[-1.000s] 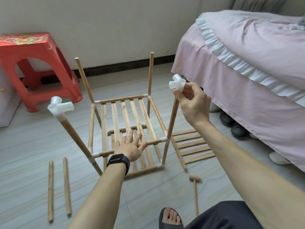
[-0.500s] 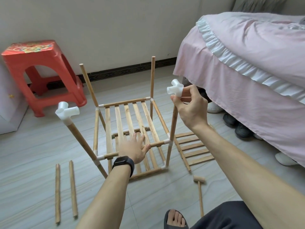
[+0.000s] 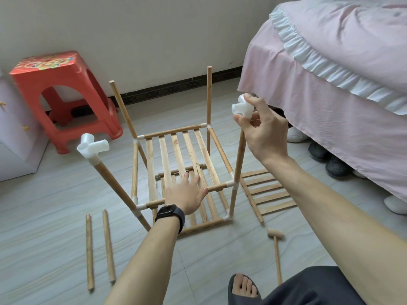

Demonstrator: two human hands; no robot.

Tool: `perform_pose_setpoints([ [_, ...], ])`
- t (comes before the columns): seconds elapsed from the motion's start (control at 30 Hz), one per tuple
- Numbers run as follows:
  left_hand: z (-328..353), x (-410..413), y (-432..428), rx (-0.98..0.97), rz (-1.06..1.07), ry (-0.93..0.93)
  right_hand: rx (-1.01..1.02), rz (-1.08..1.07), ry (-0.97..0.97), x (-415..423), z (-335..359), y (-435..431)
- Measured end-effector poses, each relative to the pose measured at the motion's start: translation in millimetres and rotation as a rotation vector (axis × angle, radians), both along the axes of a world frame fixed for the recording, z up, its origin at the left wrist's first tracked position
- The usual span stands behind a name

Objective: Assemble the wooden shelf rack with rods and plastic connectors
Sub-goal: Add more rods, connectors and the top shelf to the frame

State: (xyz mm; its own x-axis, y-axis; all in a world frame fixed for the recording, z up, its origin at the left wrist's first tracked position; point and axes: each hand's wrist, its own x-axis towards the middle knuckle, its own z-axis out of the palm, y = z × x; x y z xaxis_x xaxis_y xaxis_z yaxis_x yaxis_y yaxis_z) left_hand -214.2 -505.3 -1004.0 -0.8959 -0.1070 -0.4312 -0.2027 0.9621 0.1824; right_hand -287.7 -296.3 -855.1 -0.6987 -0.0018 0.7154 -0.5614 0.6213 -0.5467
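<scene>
The half-built wooden rack stands on the floor with two slatted shelves and four upright rods. My left hand rests flat, fingers spread, on the upper shelf's front rail. My right hand pinches a white plastic connector at the top of the front right rod. Another white connector caps the front left rod. The two back rods have bare tops.
Two loose rods lie on the floor at the left. A slatted shelf panel and a small wooden mallet lie at the right. A red plastic stool stands back left, a pink bed with shoes underneath at the right.
My right hand has turned the connector on top of the front right rod and shifted its grip. My left hand stays on the shelf rail. The camera has tilted slightly.
</scene>
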Motion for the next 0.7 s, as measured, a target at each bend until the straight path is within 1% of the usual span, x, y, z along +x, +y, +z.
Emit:
perform_pose_setpoints([
  [0.07,-1,0,0,-0.009,0.0,0.01,0.015,0.012,-0.001,3,-1,-2],
  [0.1,-1,0,1,-0.013,0.002,0.013,-0.013,0.052,-0.032,5,-1,-3],
  [0.13,-2,0,1,-0.016,0.004,0.012,-0.09,0.121,-0.104,6,0,-5],
  [0.17,-2,1,1,-0.017,0.005,0.011,-0.218,0.211,-0.235,7,2,-6],
  [0.23,-2,0,2,-0.018,0.005,0.011,-0.537,0.399,-0.553,5,11,-5],
  [0.27,-2,0,2,-0.019,0.005,0.013,-0.645,0.453,-0.671,1,16,-4],
  [0.3,-3,-1,1,-0.02,0.004,0.013,-0.684,0.483,-0.748,-4,20,-4],
  [0.33,-3,-1,1,-0.022,0.002,0.012,-0.682,0.5,-0.786,-7,22,-5],
  [0.43,-4,-2,2,-0.03,-0.006,0.01,-0.654,0.473,-0.762,-11,17,-16],
  [0.57,-5,-3,1,-0.029,-0.005,0.001,-0.809,0.342,-0.696,-11,15,-33],
  [0.7,-7,-3,-1,-0.018,-0.013,0.013,-0.816,0.203,-0.601,-10,16,-48],
])
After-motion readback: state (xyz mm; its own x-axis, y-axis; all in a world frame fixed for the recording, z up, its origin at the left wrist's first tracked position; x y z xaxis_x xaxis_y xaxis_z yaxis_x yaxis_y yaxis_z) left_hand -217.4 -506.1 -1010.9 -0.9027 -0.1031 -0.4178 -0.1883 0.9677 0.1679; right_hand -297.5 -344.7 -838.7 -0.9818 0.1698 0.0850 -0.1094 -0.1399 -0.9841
